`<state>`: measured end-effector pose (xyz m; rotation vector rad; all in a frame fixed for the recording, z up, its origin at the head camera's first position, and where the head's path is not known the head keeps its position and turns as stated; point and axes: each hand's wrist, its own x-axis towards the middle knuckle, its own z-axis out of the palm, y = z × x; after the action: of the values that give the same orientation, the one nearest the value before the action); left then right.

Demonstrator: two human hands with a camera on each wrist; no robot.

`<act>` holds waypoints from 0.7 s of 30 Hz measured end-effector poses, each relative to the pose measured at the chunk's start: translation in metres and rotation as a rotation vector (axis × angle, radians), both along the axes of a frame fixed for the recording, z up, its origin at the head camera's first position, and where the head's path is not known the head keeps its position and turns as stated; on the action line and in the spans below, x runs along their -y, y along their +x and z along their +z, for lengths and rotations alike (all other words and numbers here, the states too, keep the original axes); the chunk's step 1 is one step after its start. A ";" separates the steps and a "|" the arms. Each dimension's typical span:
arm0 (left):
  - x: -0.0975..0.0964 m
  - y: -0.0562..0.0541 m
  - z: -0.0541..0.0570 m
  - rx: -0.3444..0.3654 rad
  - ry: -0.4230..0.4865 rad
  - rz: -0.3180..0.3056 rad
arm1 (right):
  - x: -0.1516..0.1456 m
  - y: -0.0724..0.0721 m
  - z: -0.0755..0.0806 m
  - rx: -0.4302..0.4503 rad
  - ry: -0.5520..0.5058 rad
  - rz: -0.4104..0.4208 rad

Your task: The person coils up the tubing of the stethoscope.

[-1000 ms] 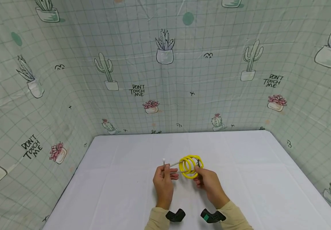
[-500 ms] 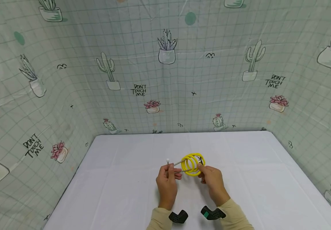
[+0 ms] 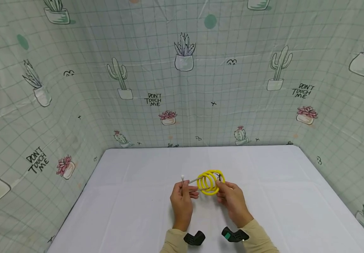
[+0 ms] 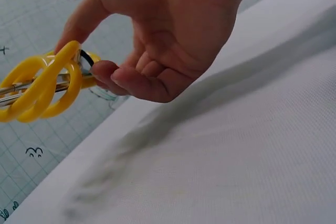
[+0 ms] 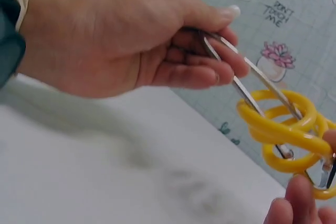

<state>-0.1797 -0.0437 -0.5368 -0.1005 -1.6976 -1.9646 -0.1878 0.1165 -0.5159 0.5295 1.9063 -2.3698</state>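
Observation:
Yellow tubular rings (image 5: 283, 132) encircle a pair of slim metal rods (image 5: 269, 78), held above the table. My left hand (image 3: 181, 207) grips the rods' left end between thumb and fingers. A white tip (image 3: 182, 176) sticks up past that thumb. At the other end, my right hand (image 3: 233, 203) pinches the rings with thumb and fingers, beside a small black piece (image 4: 87, 57). The left wrist view faces the right hand, and the right wrist view faces the left hand. Fingers cover both ends, so what the whole object is cannot be told.
A white-covered table (image 3: 137, 186) lies under both hands. Cloth (image 3: 211, 80) printed with cacti hangs behind it and along both sides. Black devices are strapped at the left wrist (image 3: 194, 238) and right wrist (image 3: 235, 235).
Both hands and the ringed rods shift slightly right, then a little back left. The head view drifts a little too. Both hands keep their hold.

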 end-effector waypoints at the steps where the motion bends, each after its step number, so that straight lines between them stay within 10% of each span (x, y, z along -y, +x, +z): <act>1: 0.000 0.000 0.000 0.002 -0.001 -0.007 | -0.001 -0.001 0.000 -0.008 0.015 -0.006; 8: 0.003 0.001 0.001 0.022 0.016 -0.046 | -0.011 -0.005 -0.001 -0.076 0.208 0.035; 21: 0.009 -0.004 -0.003 0.051 0.086 -0.116 | -0.017 -0.009 0.006 -0.122 0.258 0.054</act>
<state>-0.1833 -0.0527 -0.5399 -0.1211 -1.6695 -2.1394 -0.1964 0.1340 -0.5104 0.3480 2.2662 -2.1829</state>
